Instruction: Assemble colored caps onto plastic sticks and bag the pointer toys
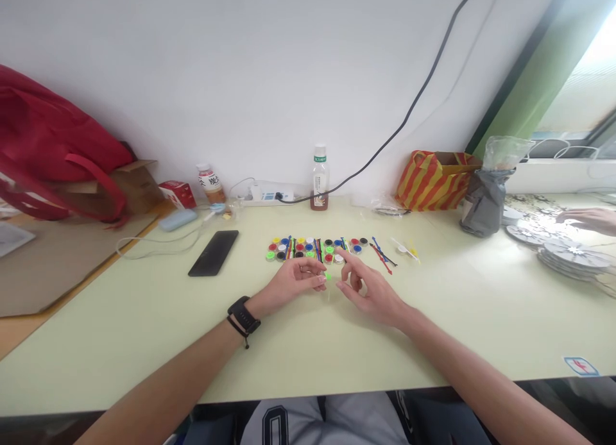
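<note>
My left hand (303, 277), with a black watch on its wrist, pinches a small bright green plastic piece (328, 276) between thumb and fingers. A thin pale strip seems to hang below that piece; its shape is too small to make out. To the right, my right hand (368, 285) hovers with thumb and fingers apart, holding nothing I can see. Just beyond both hands lie rows of small round coloured discs (282, 256) in red, yellow, blue, white, black and green. Coloured plastic arrows (382, 258) lie between the rows and at their right end.
A black phone (213, 253) lies left of the hands. Along the wall stand a brown bottle (319, 182), a power strip (269, 193) and a striped bag (428, 182). Stacked white discs (575, 256) sit at the right, near another person's hand (590, 219).
</note>
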The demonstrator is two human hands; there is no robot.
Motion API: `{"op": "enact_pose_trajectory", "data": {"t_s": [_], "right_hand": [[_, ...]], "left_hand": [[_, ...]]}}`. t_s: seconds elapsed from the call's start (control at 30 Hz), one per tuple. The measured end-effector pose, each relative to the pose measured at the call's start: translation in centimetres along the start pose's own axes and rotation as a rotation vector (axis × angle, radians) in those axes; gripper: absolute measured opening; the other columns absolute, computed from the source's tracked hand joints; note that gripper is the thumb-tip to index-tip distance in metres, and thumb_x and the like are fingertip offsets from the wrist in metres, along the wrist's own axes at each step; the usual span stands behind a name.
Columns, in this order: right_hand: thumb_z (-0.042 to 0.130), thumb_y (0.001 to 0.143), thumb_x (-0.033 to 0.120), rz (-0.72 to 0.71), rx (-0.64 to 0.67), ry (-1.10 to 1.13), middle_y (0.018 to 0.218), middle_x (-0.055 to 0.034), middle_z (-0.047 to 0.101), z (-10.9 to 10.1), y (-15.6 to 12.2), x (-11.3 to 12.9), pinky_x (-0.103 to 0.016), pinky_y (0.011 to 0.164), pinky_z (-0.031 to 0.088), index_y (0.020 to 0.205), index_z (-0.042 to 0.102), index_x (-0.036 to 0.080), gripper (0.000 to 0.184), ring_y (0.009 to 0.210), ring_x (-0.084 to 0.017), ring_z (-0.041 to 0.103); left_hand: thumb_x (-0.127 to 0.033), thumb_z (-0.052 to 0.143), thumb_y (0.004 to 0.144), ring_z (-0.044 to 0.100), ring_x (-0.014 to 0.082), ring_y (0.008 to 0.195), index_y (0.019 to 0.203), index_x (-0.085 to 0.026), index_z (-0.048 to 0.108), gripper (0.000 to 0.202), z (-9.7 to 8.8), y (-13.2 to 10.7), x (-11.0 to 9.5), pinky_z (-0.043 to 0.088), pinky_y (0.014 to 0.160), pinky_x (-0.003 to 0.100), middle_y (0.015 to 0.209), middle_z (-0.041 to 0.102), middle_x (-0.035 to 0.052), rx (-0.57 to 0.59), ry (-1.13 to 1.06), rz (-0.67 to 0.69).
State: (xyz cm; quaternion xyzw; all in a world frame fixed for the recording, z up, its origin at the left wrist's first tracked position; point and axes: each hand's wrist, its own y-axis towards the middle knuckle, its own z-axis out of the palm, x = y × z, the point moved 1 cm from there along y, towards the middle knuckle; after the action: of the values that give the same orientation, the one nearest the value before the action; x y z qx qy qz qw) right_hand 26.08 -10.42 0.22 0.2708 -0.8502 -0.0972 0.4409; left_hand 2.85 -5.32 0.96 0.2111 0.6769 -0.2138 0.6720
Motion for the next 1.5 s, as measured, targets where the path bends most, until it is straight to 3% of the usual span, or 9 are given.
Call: {"op": "enact_pose_trajectory", "data": {"t_s": [0.1, 0.17, 0.23, 0.6, 0.83, 1.03, 1.13, 1.23, 1.5], "right_hand": [[0.049, 0.104, 0.039, 0.013, 0.060, -0.037, 0.088, -0.0026, 0.060, -0.1, 0.1, 0.1, -0.029, 0.063, 0.044, 0.108, 0.066, 0.022, 0.024, 0.064, -0.013, 0.050], [0.042, 0.106, 0.041, 0.034, 0.112, -0.034, 0.070, -0.0004, 0.051, -0.1, 0.3, 0.1, -0.030, 0.062, 0.040, 0.069, 0.057, 0.020, 0.045, 0.058, -0.013, 0.044], [0.041, 0.107, 0.042, 0.053, 0.107, 0.006, 0.062, 0.0010, 0.044, -0.2, 0.5, 0.1, -0.030, 0.060, 0.037, 0.058, 0.043, 0.020, 0.053, 0.056, -0.013, 0.041], [0.060, 0.097, 0.036, 0.126, 0.084, 0.172, 0.079, 0.0003, 0.063, 0.1, 0.6, 0.8, -0.025, 0.060, 0.044, 0.102, 0.062, 0.023, 0.013, 0.070, -0.015, 0.057], [0.058, 0.098, 0.037, 0.098, 0.044, 0.119, 0.078, -0.0004, 0.064, 0.2, 0.5, 0.3, -0.027, 0.060, 0.046, 0.104, 0.063, 0.023, 0.015, 0.069, -0.016, 0.058], [0.054, 0.100, 0.036, -0.017, -0.049, -0.002, 0.103, -0.0051, 0.064, 0.2, 0.0, -0.2, -0.030, 0.067, 0.050, 0.141, 0.050, 0.028, 0.042, 0.067, -0.014, 0.053], [0.048, 0.104, 0.039, -0.024, 0.016, -0.033, 0.092, -0.0041, 0.061, 0.0, 0.1, -0.1, -0.030, 0.065, 0.045, 0.104, 0.066, 0.023, 0.024, 0.064, -0.013, 0.050], [0.043, 0.106, 0.041, 0.022, 0.051, -0.042, 0.064, 0.0005, 0.047, -0.1, 0.4, -0.1, -0.030, 0.059, 0.037, 0.064, 0.049, 0.021, 0.047, 0.058, -0.014, 0.042], [0.060, 0.098, 0.038, 0.096, 0.082, 0.132, 0.076, 0.0014, 0.059, 0.1, 0.6, 0.6, -0.028, 0.064, 0.044, 0.104, 0.060, 0.023, 0.016, 0.068, -0.015, 0.054]], "left_hand": [[-0.037, 0.085, 0.082, 0.075, 0.0199, 0.084, 0.107, -0.014, 0.071, 0.037, 0.1, 0.0, -0.1, 0.060, 0.084, 0.035, 0.092, 0.075, 0.0062, 0.006, -0.018, -0.016], [-0.037, 0.086, 0.081, 0.075, 0.0193, 0.082, 0.106, -0.014, 0.071, 0.036, 0.1, -0.1, -0.2, 0.060, 0.083, 0.034, 0.089, 0.075, 0.0055, -0.004, -0.016, -0.016], [-0.036, 0.086, 0.081, 0.075, 0.0193, 0.083, 0.105, -0.015, 0.071, 0.036, 0.1, -0.1, -0.2, 0.060, 0.084, 0.035, 0.089, 0.075, 0.0051, -0.008, -0.017, -0.010], [-0.036, 0.087, 0.080, 0.075, 0.0212, 0.091, 0.107, -0.016, 0.073, 0.037, 0.3, -0.2, 0.1, 0.062, 0.086, 0.037, 0.100, 0.075, 0.0083, 0.034, -0.026, 0.004], [-0.037, 0.087, 0.079, 0.075, 0.0212, 0.092, 0.106, -0.016, 0.072, 0.038, 0.3, -0.1, 0.3, 0.062, 0.086, 0.036, 0.103, 0.075, 0.0082, 0.036, -0.025, 0.008], [-0.037, 0.086, 0.080, 0.075, 0.0203, 0.087, 0.104, -0.016, 0.070, 0.035, 0.3, -0.1, 0.0, 0.062, 0.085, 0.036, 0.095, 0.075, 0.0066, 0.027, -0.051, -0.011], [-0.036, 0.086, 0.081, 0.075, 0.0196, 0.086, 0.104, -0.016, 0.070, 0.035, 0.3, -0.2, 0.0, 0.062, 0.085, 0.035, 0.093, 0.075, 0.0061, 0.020, -0.046, -0.016], [-0.036, 0.086, 0.081, 0.075, 0.0194, 0.086, 0.103, -0.016, 0.070, 0.034, 0.3, -0.2, 0.0, 0.061, 0.084, 0.034, 0.091, 0.075, 0.0055, 0.019, -0.033, -0.024], [-0.035, 0.086, 0.081, 0.075, 0.0201, 0.089, 0.104, -0.017, 0.070, 0.033, 0.4, -0.2, 0.1, 0.060, 0.086, 0.036, 0.097, 0.074, 0.0056, 0.055, -0.027, -0.006]]}}
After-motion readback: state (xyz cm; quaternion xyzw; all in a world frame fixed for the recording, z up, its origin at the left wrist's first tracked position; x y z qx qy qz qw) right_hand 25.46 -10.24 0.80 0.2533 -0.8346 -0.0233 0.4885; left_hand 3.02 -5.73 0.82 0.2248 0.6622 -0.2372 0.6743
